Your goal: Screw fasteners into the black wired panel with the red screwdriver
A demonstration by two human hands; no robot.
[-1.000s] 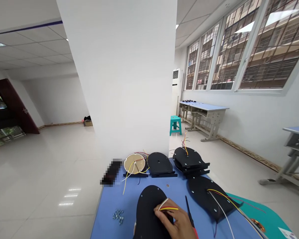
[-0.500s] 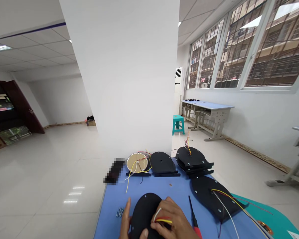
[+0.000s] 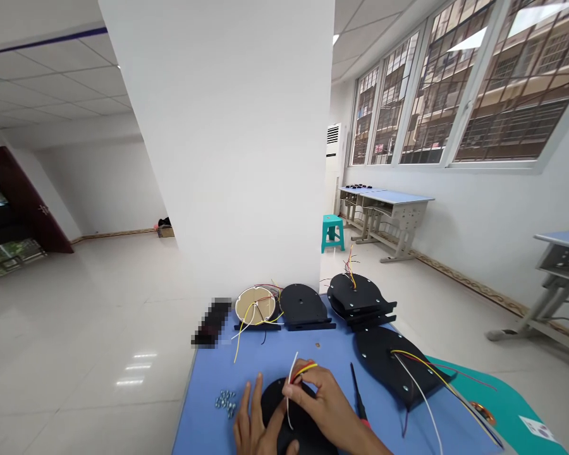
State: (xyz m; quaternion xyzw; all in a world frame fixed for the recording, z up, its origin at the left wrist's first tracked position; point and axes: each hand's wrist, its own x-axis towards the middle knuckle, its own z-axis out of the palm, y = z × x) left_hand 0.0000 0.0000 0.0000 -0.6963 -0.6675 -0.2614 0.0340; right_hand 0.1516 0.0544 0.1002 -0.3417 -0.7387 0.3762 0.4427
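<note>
Right hand [image 3: 325,398] pinching wires [image 3: 305,371] above black housing [image 3: 303,426]
Housing lies at the surface's [image 3: 208,373] near edge, beneath both hands, left hand [image 3: 260,423] spread against it

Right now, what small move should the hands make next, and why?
Probably draw the white wire gently upward with the right hand, the left hand steadying the black plate. Below the right hand's pinch, the white wire bows loosely over the plate, while the red and yellow wires are gathered above, and the left hand rests on the plate.
</note>
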